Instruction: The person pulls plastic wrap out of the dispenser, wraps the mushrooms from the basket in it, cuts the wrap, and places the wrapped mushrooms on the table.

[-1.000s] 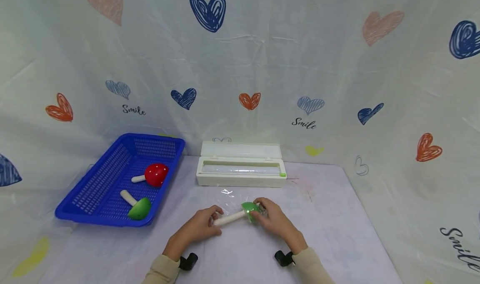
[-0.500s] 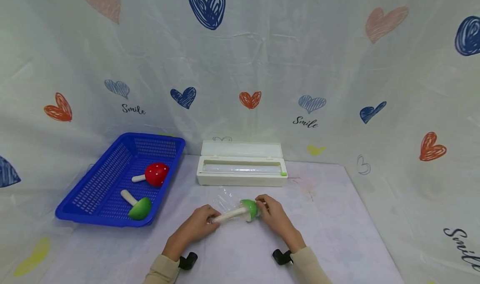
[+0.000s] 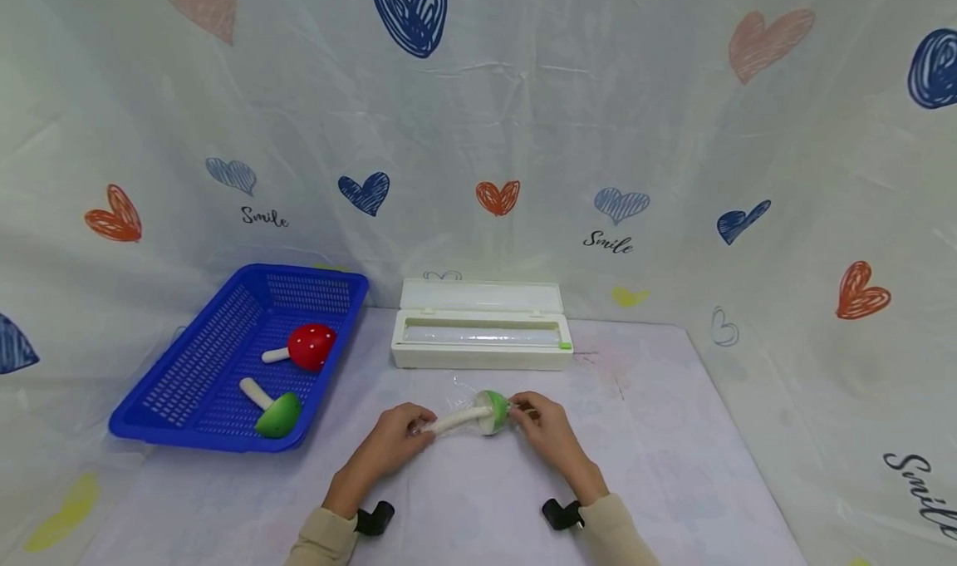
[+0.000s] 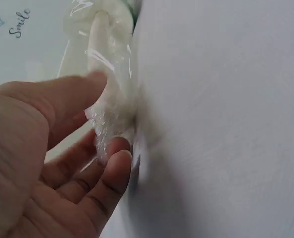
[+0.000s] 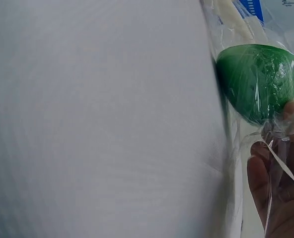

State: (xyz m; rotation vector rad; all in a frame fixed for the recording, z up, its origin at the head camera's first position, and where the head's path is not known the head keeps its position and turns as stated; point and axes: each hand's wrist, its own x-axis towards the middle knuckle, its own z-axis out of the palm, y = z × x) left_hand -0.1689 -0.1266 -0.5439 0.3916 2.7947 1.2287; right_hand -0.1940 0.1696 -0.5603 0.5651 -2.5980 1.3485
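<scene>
Looks like wrapping: mushroom (image 3: pixel 481 414) in film (image 4: pixel 100 124), head view, lower centre. Left hand (image 3: pixel 394 440) curled round stem-end film; right hand (image 3: pixel 550 433) pinches film past cap (image 5: pixel 256 82). Next probably calls for snugging ends.

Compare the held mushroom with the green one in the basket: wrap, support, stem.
Wrap: held mushroom is in clear film; no film shows on basket mushroom.
Support: held mushroom is between left hand and right hand; basket mushroom lies in the basket.
Length: held mushroom's stem looks longer than basket mushroom's in the head view.
Shared: green cap, pale stem.
</scene>
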